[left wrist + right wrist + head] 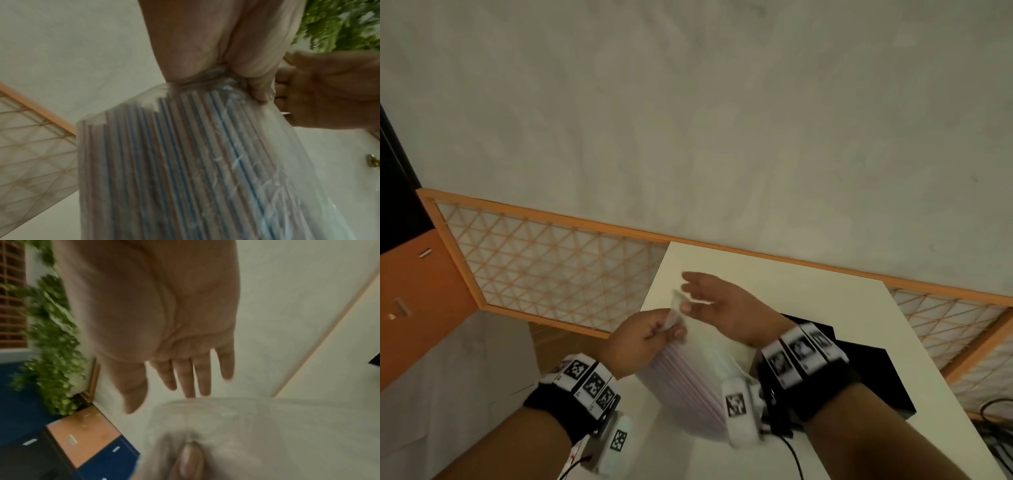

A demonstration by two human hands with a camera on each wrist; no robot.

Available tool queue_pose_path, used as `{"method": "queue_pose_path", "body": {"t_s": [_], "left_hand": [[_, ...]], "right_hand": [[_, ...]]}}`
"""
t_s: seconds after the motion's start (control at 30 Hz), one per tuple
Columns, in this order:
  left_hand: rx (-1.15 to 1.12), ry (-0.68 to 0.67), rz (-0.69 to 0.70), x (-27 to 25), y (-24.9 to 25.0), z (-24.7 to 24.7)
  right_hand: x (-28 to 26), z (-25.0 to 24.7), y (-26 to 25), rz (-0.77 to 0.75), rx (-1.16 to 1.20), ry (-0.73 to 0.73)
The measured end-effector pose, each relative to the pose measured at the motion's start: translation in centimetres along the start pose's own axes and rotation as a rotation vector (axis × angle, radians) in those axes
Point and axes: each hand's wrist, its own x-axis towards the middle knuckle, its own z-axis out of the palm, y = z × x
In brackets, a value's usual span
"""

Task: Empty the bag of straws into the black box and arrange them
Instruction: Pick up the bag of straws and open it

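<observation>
A thin, clear plastic bag of pale striped drinking straws [185,162], likely light, slippery and floppy, hangs above the white table [825,301], its top pinched by the left hand [643,337]; the right hand [726,305], fingers spread, holds nothing.

We see the bag [205,162] as clear, crinkled plastic, and the straws [156,170] inside it run in long stripes — pale pinkish-white crossed by thin blue lines. Under both hands the bench [774,274] is plain white. Behind the right hand [719,301] sits the black box [866,373], solid black with no pattern. Each wrist wears a black band [558,407] carrying white tags printed with black square codes. Beyond the left hand [643,339] stands a screen [544,260] — orange frame, pale panel, a lattice of orange triangles. Past the right hand's fingers the right wrist view shows green leafy foliage [55,344] and blue and orange cabinet fronts [82,434].
</observation>
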Motion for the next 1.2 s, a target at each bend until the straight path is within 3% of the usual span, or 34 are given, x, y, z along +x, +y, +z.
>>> {"method": "queue_pose_path", "body": {"t_s": [0.07, 0.17, 0.37, 0.47, 0.7, 0.87, 1.2], "left_hand": [[0.004, -0.022, 0.001, 0.2, 0.4, 0.0], [-0.016, -0.016, -0.009, 0.0, 1.5, -1.0], [-0.095, 0.223, 0.022, 0.5, 5.0, -3.0], [0.039, 0.221, 0.082, 0.8, 6.4, -3.3], [0.475, 0.229, 0.193, 0.7, 7.4, -3.0], [0.729, 0.248, 0.236, 0.5, 8.2, -3.0], [0.726, 0.299, 0.261, 0.6, 9.3, -3.7]], "right_hand": [[1.6, 0.4, -0.1, 0.029, -0.059, -0.055], [1.9, 0.8, 0.0, 0.050, 0.088, 0.086], [1.1, 0.7, -2.0, 0.020, 0.042, 0.222], [0.8, 0.4, -2.8, -0.002, -0.064, 0.271], [0.2, 0.8, -1.5, 0.000, -0.072, 0.278], [0.1, 1.3, 0.3, -0.042, -0.339, 0.347], [-1.3, 2.2, 3.5, -0.034, -0.291, 0.376]]}}
